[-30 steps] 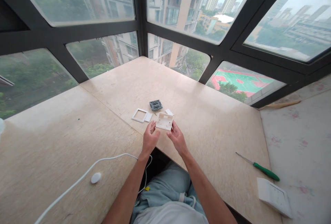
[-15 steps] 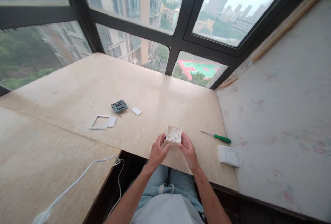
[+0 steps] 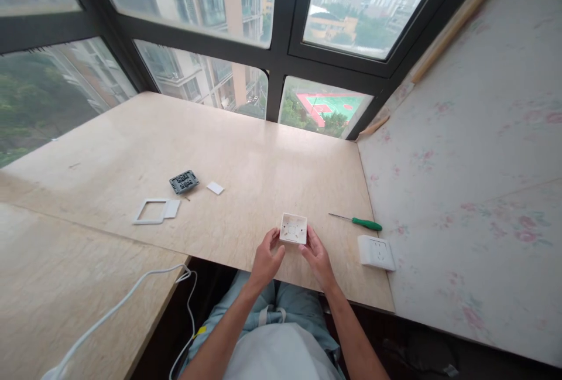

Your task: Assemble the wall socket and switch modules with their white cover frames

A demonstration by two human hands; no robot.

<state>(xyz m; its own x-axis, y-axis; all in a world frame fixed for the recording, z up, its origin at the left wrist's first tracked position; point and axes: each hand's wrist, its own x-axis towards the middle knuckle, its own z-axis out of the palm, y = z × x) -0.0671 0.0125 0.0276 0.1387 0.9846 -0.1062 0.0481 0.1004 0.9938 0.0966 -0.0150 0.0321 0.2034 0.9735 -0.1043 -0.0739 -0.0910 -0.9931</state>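
A small square white wall-socket back box (image 3: 294, 229), open side up, is held near the front edge of the table. Around its left side curl the fingers of my left hand (image 3: 267, 258), the thumb apart at the near left corner. My right hand (image 3: 318, 257) grips the opposite side, its thumb at the near right corner. Holes and slots show in the box's floor. Off to the left lie a dark grey socket module (image 3: 184, 182), a white faceplate frame (image 3: 147, 222) with a white plate (image 3: 171, 209) against it, and a small white rectangular piece (image 3: 215, 188).
A green-handled screwdriver (image 3: 366, 224) lies at the right, beyond a white socket (image 3: 378, 252) beside the wall. A white cable (image 3: 123, 301) crosses the lower-left tabletop and hangs into the gap by my legs. A tiny screw-like piece (image 3: 187, 198) lies near the module.
The view has turned, so the table items appear farther left. Both hands still hold the box, which looks slightly turned, with its floor holes showing differently.
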